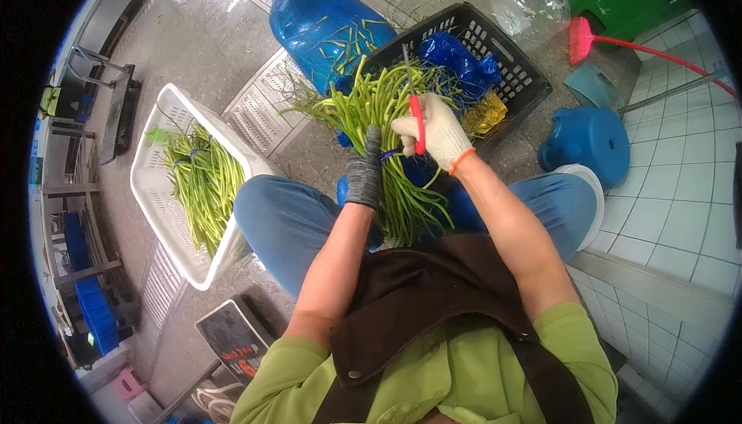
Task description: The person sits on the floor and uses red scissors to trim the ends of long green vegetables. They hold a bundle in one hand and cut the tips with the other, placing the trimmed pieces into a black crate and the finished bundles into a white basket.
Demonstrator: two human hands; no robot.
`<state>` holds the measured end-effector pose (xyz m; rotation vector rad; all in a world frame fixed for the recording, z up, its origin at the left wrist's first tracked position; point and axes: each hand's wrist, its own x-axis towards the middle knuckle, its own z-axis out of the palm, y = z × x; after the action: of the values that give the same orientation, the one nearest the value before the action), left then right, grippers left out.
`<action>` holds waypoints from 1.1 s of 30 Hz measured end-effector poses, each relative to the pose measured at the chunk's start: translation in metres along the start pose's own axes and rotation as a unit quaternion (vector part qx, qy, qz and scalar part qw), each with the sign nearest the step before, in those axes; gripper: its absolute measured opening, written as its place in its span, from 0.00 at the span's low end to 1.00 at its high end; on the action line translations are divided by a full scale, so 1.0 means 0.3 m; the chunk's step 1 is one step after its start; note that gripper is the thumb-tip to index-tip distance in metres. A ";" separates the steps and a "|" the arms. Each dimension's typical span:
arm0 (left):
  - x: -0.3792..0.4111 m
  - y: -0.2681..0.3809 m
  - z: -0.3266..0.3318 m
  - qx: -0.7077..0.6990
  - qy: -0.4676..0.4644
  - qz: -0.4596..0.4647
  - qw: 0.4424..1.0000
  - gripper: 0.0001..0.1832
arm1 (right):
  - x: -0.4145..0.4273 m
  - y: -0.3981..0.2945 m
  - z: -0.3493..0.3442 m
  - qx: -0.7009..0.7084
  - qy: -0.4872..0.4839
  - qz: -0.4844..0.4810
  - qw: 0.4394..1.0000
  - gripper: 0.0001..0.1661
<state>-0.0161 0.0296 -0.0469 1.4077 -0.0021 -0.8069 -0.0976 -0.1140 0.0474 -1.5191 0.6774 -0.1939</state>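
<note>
My left hand (364,173), in a grey knit glove, grips a large bundle of long green stalks (371,99) bound with a purple-blue band (390,154). In my right hand (436,131), in a cream glove with an orange cuff, are red-handled scissors (417,117), their blades pointing away from me over the stalks. The stalks' thin, curly ends fan out beyond the hands, and their other ends hang between my knees. To the left, a white plastic basket (232,134) holds more banded bundles of green stalks (203,186).
A black plastic crate (524,85) with blue and yellow bags stands beyond my right hand. Beside it lies a full blue plastic bag (313,12) with loose trimmings. At right are a blue stool (591,140), a red broom (581,40) and a green bin (623,1). A scale (232,331) sits lower left.
</note>
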 end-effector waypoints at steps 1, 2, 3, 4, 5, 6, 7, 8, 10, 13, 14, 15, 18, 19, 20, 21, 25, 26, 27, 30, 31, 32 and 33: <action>-0.005 0.008 0.004 -0.029 -0.001 -0.007 1.000 0.39 | -0.012 -0.027 -0.001 0.059 -0.048 0.051 0.996 0.08; 0.015 -0.010 -0.012 0.011 0.002 0.002 1.000 0.33 | -0.048 -0.048 0.020 0.170 -0.020 0.038 0.984 0.09; 0.014 -0.010 -0.009 0.004 -0.002 0.023 1.000 0.34 | -0.059 -0.050 0.031 0.204 0.003 0.044 0.978 0.08; 0.012 -0.011 -0.005 -0.002 -0.006 0.045 0.999 0.34 | -0.065 -0.050 0.042 0.237 0.026 0.049 0.970 0.08; 0.009 -0.011 -0.005 -0.008 -0.010 0.066 0.998 0.34 | -0.066 -0.052 0.054 0.271 0.049 0.055 0.960 0.08; -0.007 0.006 0.003 0.010 -0.016 0.065 0.998 0.34 | -0.065 -0.053 0.058 0.296 0.063 0.050 0.952 0.07; -0.032 0.044 0.020 0.028 -0.023 0.065 0.997 0.34 | -0.064 -0.053 0.054 0.303 0.073 0.033 0.950 0.07; -0.055 0.076 0.035 0.046 -0.030 0.064 0.996 0.35 | -0.063 -0.054 0.049 0.310 0.082 0.016 0.947 0.07; -0.088 0.116 0.054 0.066 -0.037 0.070 0.995 0.36 | -0.032 -0.064 0.035 0.356 0.098 0.011 0.929 0.05; -0.118 0.111 0.051 0.098 -0.028 0.063 0.993 0.36 | 0.036 -0.147 -0.033 0.429 0.097 -0.061 0.896 0.06; -0.117 0.103 0.054 0.082 -0.025 0.056 0.995 0.36 | 0.023 -0.227 -0.056 0.394 0.115 -0.086 0.908 0.06; -0.116 0.095 0.056 0.068 -0.020 0.051 0.996 0.36 | 0.016 -0.287 -0.074 0.359 0.132 -0.112 0.917 0.07; -0.056 0.058 0.031 -0.065 -0.003 0.013 0.998 0.32 | -0.009 -0.288 -0.130 0.002 0.156 -0.138 0.978 0.25; -0.022 0.033 0.006 -0.090 0.003 0.009 0.996 0.31 | 0.000 -0.219 -0.150 -0.085 0.184 -0.155 0.967 0.29; 0.011 0.011 -0.014 -0.117 0.009 0.007 0.993 0.30 | -0.018 -0.151 -0.172 -0.142 0.183 -0.198 0.952 0.33; 0.002 0.022 0.002 -0.123 0.011 -0.016 0.992 0.30 | -0.069 -0.099 -0.207 -0.209 0.154 -0.202 0.944 0.34; 0.001 0.032 -0.001 -0.152 0.010 -0.021 0.988 0.29 | -0.243 -0.044 -0.201 -0.361 0.083 -0.035 0.928 0.39; 0.009 0.030 -0.011 -0.148 -0.003 -0.025 0.989 0.30 | -0.242 -0.019 -0.198 -0.357 0.081 -0.021 0.930 0.39; 0.006 0.036 -0.006 -0.129 0.000 -0.022 0.991 0.30 | -0.245 -0.008 -0.192 -0.353 0.083 -0.006 0.932 0.40; -0.024 0.060 0.013 -0.064 0.000 -0.028 0.998 0.32 | -0.234 -0.055 -0.183 -0.361 0.062 0.048 0.929 0.41; -0.028 0.059 0.011 -0.076 -0.016 -0.010 0.997 0.33 | -0.215 -0.092 -0.166 -0.365 0.048 0.064 0.927 0.42; -0.029 0.054 0.008 -0.088 -0.032 0.008 0.996 0.34 | -0.197 -0.095 -0.159 -0.392 0.037 0.053 0.917 0.40; -0.024 0.045 0.004 -0.102 -0.048 0.027 0.993 0.36 | -0.196 -0.091 -0.157 -0.367 0.037 0.018 0.929 0.37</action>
<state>-0.0153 0.0313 -0.0317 1.1708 -0.0305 -0.8064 -0.1615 -0.1257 0.0943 -2.2195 0.8936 0.0447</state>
